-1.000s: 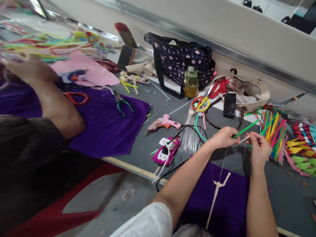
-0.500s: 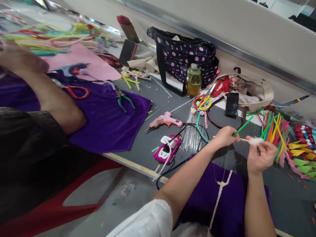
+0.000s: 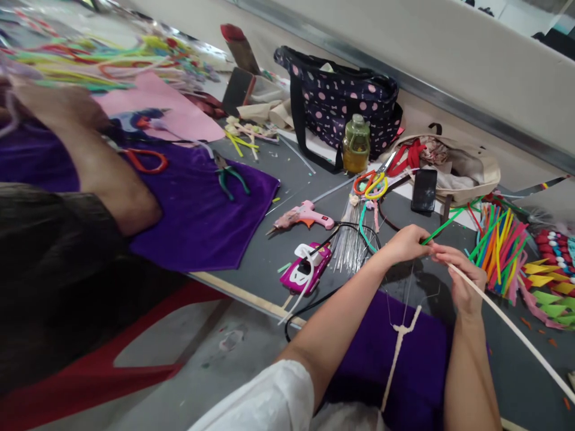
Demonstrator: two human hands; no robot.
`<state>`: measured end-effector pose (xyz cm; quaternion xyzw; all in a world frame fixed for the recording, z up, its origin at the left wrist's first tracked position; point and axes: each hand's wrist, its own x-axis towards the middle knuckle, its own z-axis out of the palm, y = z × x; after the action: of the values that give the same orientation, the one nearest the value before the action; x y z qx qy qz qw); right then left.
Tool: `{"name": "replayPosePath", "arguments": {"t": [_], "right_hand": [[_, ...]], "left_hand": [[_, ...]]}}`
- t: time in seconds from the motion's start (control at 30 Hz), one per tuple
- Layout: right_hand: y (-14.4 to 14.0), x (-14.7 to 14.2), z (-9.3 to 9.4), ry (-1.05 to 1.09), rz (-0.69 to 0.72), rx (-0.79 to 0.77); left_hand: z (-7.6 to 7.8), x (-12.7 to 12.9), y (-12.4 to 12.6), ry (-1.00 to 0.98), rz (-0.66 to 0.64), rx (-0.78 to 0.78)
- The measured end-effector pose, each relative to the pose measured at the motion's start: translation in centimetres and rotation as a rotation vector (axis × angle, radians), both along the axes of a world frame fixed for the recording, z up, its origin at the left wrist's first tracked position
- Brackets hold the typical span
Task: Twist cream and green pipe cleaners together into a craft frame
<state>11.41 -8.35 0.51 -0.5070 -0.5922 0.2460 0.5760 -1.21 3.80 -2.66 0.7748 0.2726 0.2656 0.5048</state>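
Note:
My left hand (image 3: 409,244) is closed in a pinch on a green pipe cleaner (image 3: 442,226), whose free end points up and right. Its fingertips meet those of my right hand (image 3: 465,276), which pinches a long cream pipe cleaner (image 3: 507,314). That strip runs down to the right edge of the view. Below hangs a branching wire stem (image 3: 397,353), its lower part wrapped in cream. Thin bare wires rise from its fork, one of them up to my left hand. The exact joint between my fingertips is hidden.
A pink glue gun (image 3: 303,216), a magenta device (image 3: 305,269), scissors (image 3: 375,184) and bundled wires (image 3: 350,248) lie left of my hands. Coloured strips (image 3: 501,245) and a phone (image 3: 423,189) lie beyond. At left, a co-worker's arm (image 3: 105,164) rests over purple cloth (image 3: 211,227).
My right hand has moved left to meet my left fingertips. The cream pipe cleaner, earlier blurred and bunched at my right fingers, now stretches down to the right. The co-worker's hand has shifted slightly.

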Motion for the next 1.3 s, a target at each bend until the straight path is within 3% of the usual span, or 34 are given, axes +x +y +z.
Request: {"name": "replayPosePath", "arguments": {"t": [0.2,0.33,0.43,0.6,1.03,1.3], "right_hand": [[0.2,0.4,-0.9,0.137,-0.065,-0.024],[0.6,0.6,-0.9,0.032,-0.179,0.0],[0.7,0.9,-0.9,-0.063,-0.134,0.014],[0.9,1.2,-1.1,0.019,-0.03,-0.147],[1.1,2.3,-2.1,0.217,-0.048,-0.466],[1.2,1.5,-2.3,0.274,0.004,-0.525]], "left_hand": [[0.4,-0.4,0.1,-0.024,-0.043,-0.033],[0.4,-0.5,0.0,-0.028,-0.032,-0.032],[0.5,-0.5,0.0,-0.038,-0.037,-0.031],[0.8,-0.6,-0.1,-0.039,-0.053,-0.038],[0.5,-0.4,0.0,-0.018,0.03,0.09],[0.9,-0.5,-0.2,-0.01,0.039,0.078]]}}
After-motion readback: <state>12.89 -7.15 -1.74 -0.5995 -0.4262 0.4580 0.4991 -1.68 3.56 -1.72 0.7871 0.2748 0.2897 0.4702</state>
